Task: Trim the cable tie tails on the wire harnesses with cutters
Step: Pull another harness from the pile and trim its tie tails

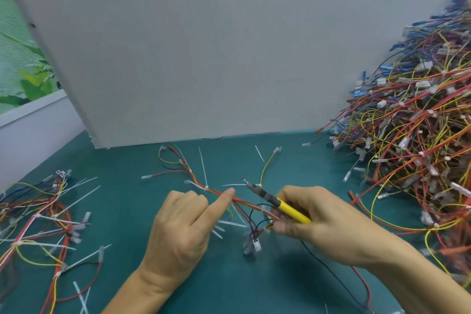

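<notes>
- The cutters [277, 202] are held over the middle of the tabletop [132, 160]. Their long axis runs from near right to far left, with the yellow handles in the palm and the dark nose pointing up and left.
- The right hand [321, 219] is wrapped round the yellow handles. Its lower fingers also seem to press the near end of a wire harness [244, 202], though blur makes that hard to judge.
- The nose of the cutters lies at a white cable tie tail [233, 185], which sticks out sideways to the left from the harness.
- The harness is a bundle of red, orange and yellow wires. It runs slantwise from its spread leads by the grey board [204, 46] down to the right hand.
- A second tie tail [202, 166] stands up from the harness farther left and points away from the person.
- The left hand [183, 227] lies knuckles up with its fingers curled under and one digit stretched out. That digit's tip touches the harness just left of the cutters. Whether the hand grips the wires cannot be told.
- A tall heap of harnesses [420, 122] lies straight on the tabletop at the right, against the board.
- More harnesses with long white tails [51, 214] are spread out at the left.
- A loose tie piece [259, 153] lies near the board.
</notes>
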Motion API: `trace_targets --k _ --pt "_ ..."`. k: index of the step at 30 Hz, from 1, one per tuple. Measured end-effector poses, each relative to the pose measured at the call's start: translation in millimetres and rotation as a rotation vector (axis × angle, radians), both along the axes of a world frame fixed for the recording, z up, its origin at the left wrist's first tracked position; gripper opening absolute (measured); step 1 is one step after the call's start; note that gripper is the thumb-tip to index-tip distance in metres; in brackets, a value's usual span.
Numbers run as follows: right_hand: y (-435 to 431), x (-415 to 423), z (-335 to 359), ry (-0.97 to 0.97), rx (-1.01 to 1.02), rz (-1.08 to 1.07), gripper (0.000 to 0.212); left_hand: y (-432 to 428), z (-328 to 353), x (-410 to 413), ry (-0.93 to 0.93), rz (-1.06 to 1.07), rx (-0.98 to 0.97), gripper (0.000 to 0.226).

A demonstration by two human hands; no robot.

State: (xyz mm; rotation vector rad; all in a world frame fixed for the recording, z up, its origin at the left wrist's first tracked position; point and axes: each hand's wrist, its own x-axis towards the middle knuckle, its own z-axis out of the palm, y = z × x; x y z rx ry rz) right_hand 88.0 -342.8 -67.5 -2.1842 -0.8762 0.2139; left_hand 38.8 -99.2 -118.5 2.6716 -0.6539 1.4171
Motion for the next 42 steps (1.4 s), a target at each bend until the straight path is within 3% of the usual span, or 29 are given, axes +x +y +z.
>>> trace_targets --k 2,6,9,14,18,21,25,30,36,42 --pt "1 -2 1 0.112 0.028 0.084 0.021 -2 -1 -2 0.017 -0.038 -0.019 0.054" --pt "1 -4 -1 0.312 0.111 0.142 0.019 -6 -1 -2 0.051 -0.118 -0.055 0.023" --pt "0 -2 -4 0.384 0.138 0.097 0.016 -4 0 -3 0.162 -0.149 -0.104 0.023" --pt "-5 8 -11 0.186 -0.118 -0.045 0.017 -6 2 -7 0.612 -0.25 -0.23 0.028" --pt "-6 7 -12 0.039 -0.386 -0.029 0.021 -4 1 -5 0.953 -0.325 -0.279 0.022" --pt "-4 5 -13 0.03 -0.476 0.001 0.022 -2 0 -5 0.953 -0.316 -0.331 0.018" --pt "-5 5 -7 0.058 -0.517 0.014 0.024 -1 -2 -5 1.072 -0.335 -0.615 0.008" --pt "-2 -3 6 0.006 -0.567 -0.006 0.035 0 1 -3 1.186 -0.399 -0.758 0.018" --pt "10 -25 18 -0.288 -0.695 -0.121 0.04 0 -1 -2 1.208 -0.395 -0.856 0.015" --pt "16 -36 19 -0.35 -0.737 -0.119 0.037 -2 -3 0 1.179 -0.376 -0.833 0.016"
